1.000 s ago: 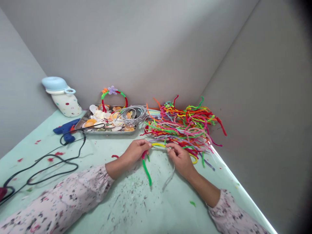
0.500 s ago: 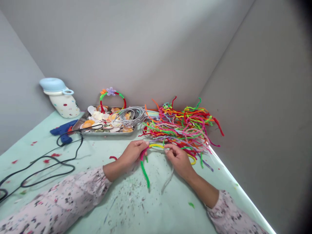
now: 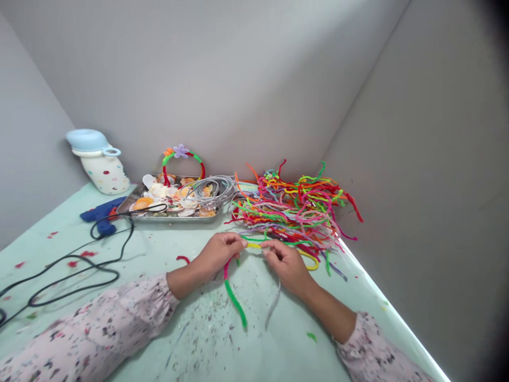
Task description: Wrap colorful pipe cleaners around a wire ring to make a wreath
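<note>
Over mint-green surface [image 3: 159, 339], with left hand [image 3: 217, 255] and right hand [image 3: 284, 263] pinching yellow pipe cleaner [image 3: 253, 245], twist in snug turns, clear of pile [image 3: 294, 209] at one o'clock.

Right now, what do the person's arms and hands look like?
The left hand and right hand are bare, with no gloves, rings or watch. Both arms wear long, pale pink sleeves, the left sleeve and right sleeve, speckled with small dark and reddish blotches.
</note>
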The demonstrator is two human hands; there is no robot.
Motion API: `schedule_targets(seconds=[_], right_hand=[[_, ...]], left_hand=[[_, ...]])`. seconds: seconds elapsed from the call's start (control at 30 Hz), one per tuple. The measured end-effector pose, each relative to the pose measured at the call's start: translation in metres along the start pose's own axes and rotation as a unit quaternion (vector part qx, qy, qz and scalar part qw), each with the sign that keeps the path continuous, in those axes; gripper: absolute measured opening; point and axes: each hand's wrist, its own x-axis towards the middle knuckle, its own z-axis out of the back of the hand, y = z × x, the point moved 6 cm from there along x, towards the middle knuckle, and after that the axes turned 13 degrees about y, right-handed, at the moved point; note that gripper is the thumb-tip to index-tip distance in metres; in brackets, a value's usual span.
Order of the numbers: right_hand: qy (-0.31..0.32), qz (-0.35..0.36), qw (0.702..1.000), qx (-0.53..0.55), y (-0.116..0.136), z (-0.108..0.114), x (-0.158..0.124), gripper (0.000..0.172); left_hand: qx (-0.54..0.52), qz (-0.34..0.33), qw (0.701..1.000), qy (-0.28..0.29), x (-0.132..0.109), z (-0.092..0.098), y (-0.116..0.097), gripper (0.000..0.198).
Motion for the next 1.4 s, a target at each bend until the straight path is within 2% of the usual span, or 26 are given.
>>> schedule_targets(seconds=[0.17, 0.4, 0.53, 0.73, 1.07, 1.4], right_hand=[[0.015, 0.007, 1.000, 0.010, 0.001, -0.001, 0.000, 0.021], [0.045, 0.029, 0.998, -0.027, 0.008, -0.005, -0.002, 0.017], [0.054, 0.036, 0.997, -0.036, 0.011, -0.006, -0.002, 0.018], [0.067, 0.021, 0.997, -0.021, 0.004, -0.006, -0.001, 0.019], [0.047, 0.012, 0.999, 0.007, 0.004, -0.005, 0.000, 0.017], [0.025, -0.004, 1.000, 0.008, 0.002, 0.000, -0.001, 0.017]], left_hand=[[0.007, 0.020, 1.000, 0.002, 0.000, 0.002, 0.001, 0.024], [0.041, 0.001, 0.998, 0.055, 0.000, -0.005, -0.005, 0.025], [0.042, 0.000, 0.997, 0.067, 0.000, -0.005, -0.005, 0.023], [0.008, 0.010, 0.999, 0.051, -0.002, -0.003, -0.008, 0.027], [-0.125, 0.020, 0.992, 0.015, -0.003, -0.003, -0.006, 0.035], [-0.148, 0.016, 0.989, 0.018, -0.001, -0.002, 0.003, 0.034]])
